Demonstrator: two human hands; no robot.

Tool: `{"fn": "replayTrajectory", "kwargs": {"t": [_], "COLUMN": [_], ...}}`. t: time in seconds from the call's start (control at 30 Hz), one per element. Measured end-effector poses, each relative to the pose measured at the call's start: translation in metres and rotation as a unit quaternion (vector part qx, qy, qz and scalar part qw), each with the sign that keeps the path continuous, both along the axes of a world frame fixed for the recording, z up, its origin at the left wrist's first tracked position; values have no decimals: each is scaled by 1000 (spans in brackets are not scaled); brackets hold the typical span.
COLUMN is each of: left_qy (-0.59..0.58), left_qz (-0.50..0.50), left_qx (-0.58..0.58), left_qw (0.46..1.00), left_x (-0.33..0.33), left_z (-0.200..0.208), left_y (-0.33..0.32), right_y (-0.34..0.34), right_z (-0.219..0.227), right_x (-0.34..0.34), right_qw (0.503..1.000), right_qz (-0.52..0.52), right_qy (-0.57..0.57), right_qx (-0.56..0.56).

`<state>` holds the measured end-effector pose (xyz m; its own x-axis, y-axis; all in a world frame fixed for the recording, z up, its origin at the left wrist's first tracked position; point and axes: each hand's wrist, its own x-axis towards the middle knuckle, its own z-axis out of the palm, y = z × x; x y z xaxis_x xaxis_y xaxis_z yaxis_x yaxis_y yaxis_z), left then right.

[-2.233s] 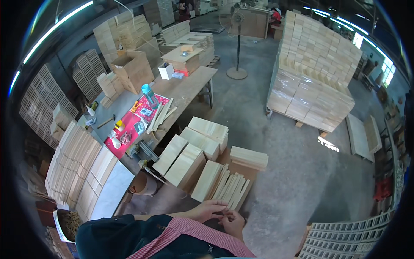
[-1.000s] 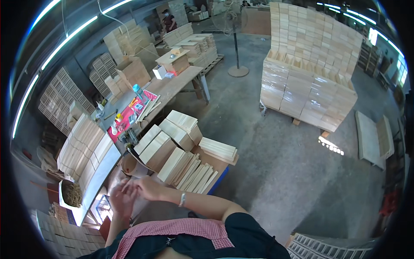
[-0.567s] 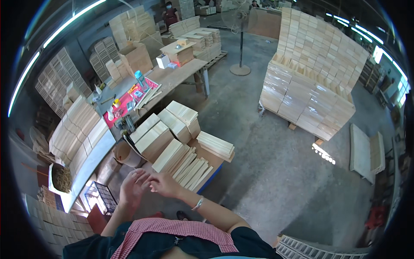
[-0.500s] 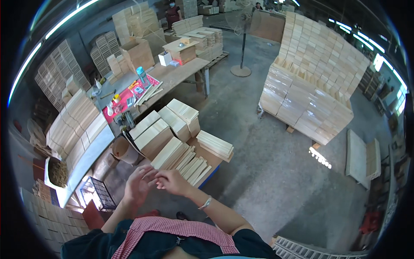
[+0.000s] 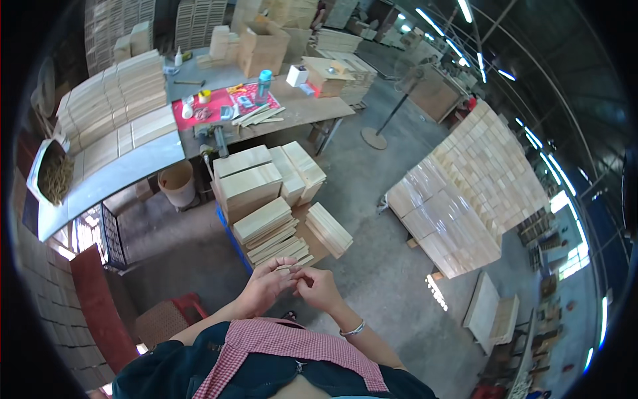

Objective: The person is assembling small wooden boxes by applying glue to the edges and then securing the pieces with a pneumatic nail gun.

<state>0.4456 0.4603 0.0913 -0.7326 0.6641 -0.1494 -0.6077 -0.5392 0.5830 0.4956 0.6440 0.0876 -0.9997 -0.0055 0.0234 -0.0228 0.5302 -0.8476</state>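
Observation:
My left hand [image 5: 264,290] is held in front of my body, palm inward, with its fingers stretched toward the right hand. My right hand [image 5: 318,290] wears a bracelet. Its fingers are curled in a pinch against the fingers of the left hand, and whatever lies in the pinch, if anything, is too small to make out. Just beyond the hands lie loose thin wooden slats [image 5: 282,249] beside a stack of pale boards [image 5: 262,221]. More stacked boards [image 5: 249,179] stand behind them on the same low blue-edged platform, and a smaller stack [image 5: 329,231] sits to the right.
A workbench [image 5: 299,113] beyond carries a blue bottle [image 5: 264,85], a cardboard box [image 5: 262,50] and small tools. A bucket [image 5: 178,186] stands beneath it. At right rises a wrapped pallet of wooden pieces [image 5: 438,206]. A red chair [image 5: 166,319] is at lower left; a stand fan [image 5: 374,138] stands farther back.
My view has turned and tilted, so the platform and bench appear shifted. My hands stay together in front of me, with the right fingers still curled near the left ones.

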Motion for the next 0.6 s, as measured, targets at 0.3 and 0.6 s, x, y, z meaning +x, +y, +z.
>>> {"fn": "replayTrajectory", "kwargs": {"t": [0.3,0.6], "left_qy": [-80,-166], "left_qz": [126,346], "left_qx": [6,-126], "left_qw": [989,915], "left_x": [-6,2], "left_z": [-26,-62], "left_y": [-76,-167], "right_y": [-71,-83], "right_z": [-34,-121], "right_x": [-50,-136], "right_qw": [977,930], "right_qz": [29,247], "right_qy": [-159,-237], "right_qx": [-141,-136]}}
